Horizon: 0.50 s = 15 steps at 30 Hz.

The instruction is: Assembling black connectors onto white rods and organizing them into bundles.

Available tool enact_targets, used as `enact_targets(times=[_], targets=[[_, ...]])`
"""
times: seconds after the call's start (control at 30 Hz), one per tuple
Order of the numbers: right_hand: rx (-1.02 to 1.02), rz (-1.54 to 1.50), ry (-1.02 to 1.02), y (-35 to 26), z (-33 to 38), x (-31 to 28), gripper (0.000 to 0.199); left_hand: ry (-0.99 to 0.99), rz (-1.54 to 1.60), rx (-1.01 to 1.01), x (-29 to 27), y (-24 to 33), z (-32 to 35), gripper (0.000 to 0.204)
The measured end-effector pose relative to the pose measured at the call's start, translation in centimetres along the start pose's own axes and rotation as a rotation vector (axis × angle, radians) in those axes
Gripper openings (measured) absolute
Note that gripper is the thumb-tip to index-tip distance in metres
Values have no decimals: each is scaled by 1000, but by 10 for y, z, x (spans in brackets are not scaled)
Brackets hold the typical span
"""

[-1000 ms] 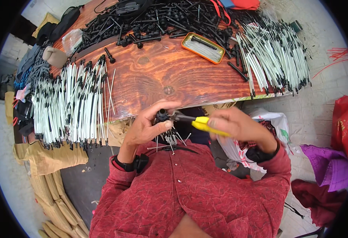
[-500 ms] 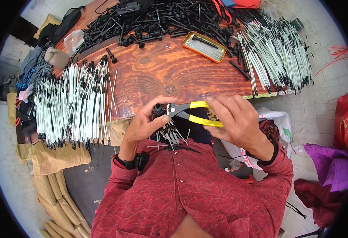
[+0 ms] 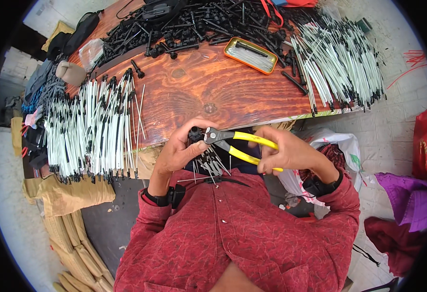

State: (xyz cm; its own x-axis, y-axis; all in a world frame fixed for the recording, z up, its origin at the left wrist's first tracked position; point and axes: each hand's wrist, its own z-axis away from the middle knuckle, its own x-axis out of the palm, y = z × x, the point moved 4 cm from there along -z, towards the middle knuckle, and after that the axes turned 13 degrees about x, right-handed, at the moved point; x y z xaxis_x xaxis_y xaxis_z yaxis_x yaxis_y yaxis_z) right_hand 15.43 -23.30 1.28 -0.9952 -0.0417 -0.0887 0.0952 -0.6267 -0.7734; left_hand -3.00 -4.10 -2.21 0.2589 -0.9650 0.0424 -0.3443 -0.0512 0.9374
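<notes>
A: Centre of the frame. What does each hand hold?

B: The right hand (image 3: 284, 153) is closed around the yellow handles of a pair of pliers (image 3: 233, 142), its grip firm on both handles. The left hand (image 3: 182, 148) pinches a small black part (image 3: 194, 133) at the plier head, with a bundle of thin white rods (image 3: 208, 165) fanning downward from the same grip toward the red shirt (image 3: 242, 233).

A: Where do the plier jaws sit?

B: Right at the black part, just below the near edge of the wooden bench (image 3: 199, 92); whether they bite on it cannot be told.

A: What lies on the bench?

B: Left of centre, a wide row of white rods with black ends (image 3: 92, 131). Upper right, a second heap of white rods (image 3: 340, 63). Along the upper edge, a pile of loose black parts (image 3: 194, 24). Upper centre, an orange-rimmed tray (image 3: 250, 55) containing thin pieces.

A: And beside the person?

B: Lower left, tan sacks (image 3: 67, 194); lower right, purple cloth (image 3: 408, 194).
</notes>
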Motion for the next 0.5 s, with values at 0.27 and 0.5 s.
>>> enact_targets(times=[0.27,0.5], targets=[[-715,920,857,-34,30,10,50,68,21,-127,1,2,6,55],[234,-159,-272,1,-6,-4,58,0,-84,-148,11,5,5,62]])
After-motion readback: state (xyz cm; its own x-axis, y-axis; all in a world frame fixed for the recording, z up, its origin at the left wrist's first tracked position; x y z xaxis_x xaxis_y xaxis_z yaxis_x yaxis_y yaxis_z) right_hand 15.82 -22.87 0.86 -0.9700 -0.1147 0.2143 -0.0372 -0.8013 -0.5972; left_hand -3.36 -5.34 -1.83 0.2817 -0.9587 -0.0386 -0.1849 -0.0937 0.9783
